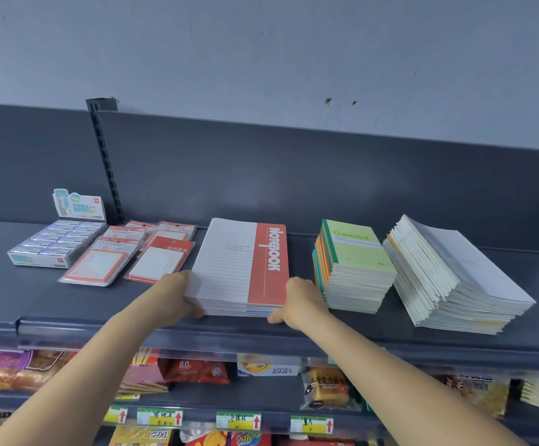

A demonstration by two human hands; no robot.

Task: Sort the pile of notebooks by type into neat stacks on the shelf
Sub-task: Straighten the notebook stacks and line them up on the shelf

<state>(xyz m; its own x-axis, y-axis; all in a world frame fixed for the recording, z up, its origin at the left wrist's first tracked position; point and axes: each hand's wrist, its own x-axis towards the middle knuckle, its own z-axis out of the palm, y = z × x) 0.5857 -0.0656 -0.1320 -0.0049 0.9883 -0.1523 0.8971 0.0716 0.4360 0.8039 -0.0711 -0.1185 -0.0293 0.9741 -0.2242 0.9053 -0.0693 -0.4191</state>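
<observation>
From the head camera we see both arms reaching up onto the dark shelf (78,304). The red-and-white notebook stack (239,268) lies flat between our hands, near the front lip, red "Notebook" band on its right side. Our left hand (179,296) wraps the stack's near-left corner with curled fingers. Our right hand (302,300) clamps the near-right corner, thumb along the front edge. Both sets of fingers are narrow and holding the stack; how far they reach underneath we cannot tell.

The stack's long axis runs away from us toward the back panel, leaning slightly rightward. It lies straight ahead of both hands, neither one nearer. Any squaring-up would, we judge, be a small twist or push along that axis.

Just beside our right hand stands the green Gambit stack (358,265), and the grey notebook stack (454,278) fans untidily beyond it. To the left lie label packs (126,255) and an eraser box (55,246).
</observation>
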